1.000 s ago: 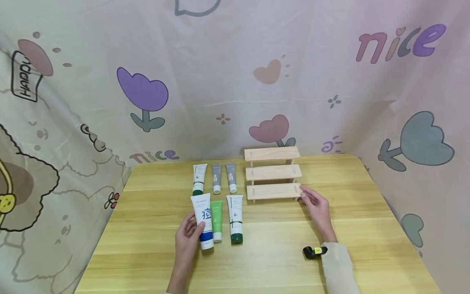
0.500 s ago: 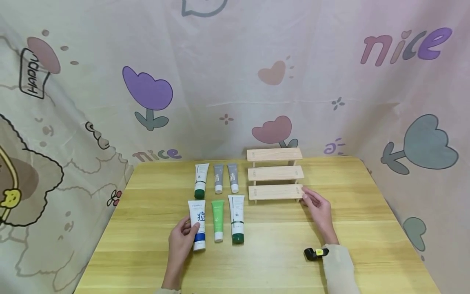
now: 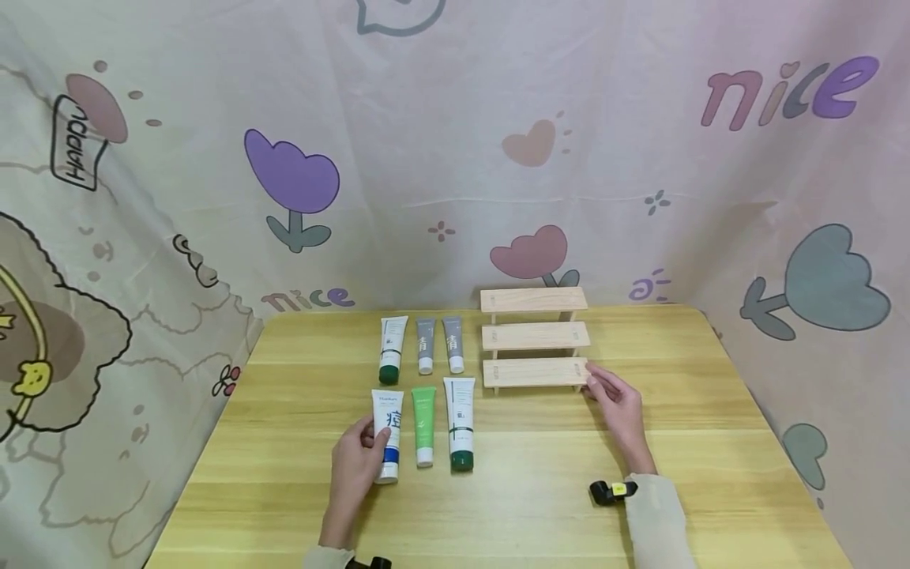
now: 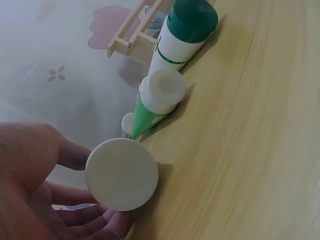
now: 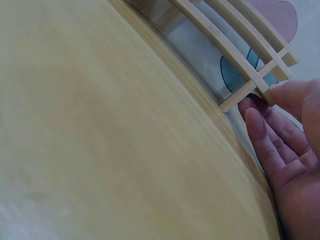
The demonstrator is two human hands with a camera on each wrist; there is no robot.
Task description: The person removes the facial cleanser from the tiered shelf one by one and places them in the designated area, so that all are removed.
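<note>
My left hand (image 3: 355, 460) holds a white squeeze tube (image 3: 387, 435) with a blue band at the left end of the front row. Its thumb lies over the tube's face, and in the left wrist view the round white cap (image 4: 121, 174) points at the camera. Beside it lie a green tube (image 3: 424, 427) and a white tube with a dark green cap (image 3: 460, 423). At the right, my right hand (image 3: 617, 401) pinches the right end of the lowest step of a three-tier wooden display stand (image 3: 536, 372), also seen in the right wrist view.
Behind the front row lie two grey tubes (image 3: 425, 345) and another white tube with a green cap (image 3: 392, 348). A patterned cloth (image 3: 398, 158) hangs around the wooden table (image 3: 526, 506). Black wrist devices (image 3: 611, 492) sit at both cuffs.
The blue-banded tube, earlier overlapping the green tube, has moved left and now lies apart from it, still in my left hand. My right hand keeps its hold on the stand.
</note>
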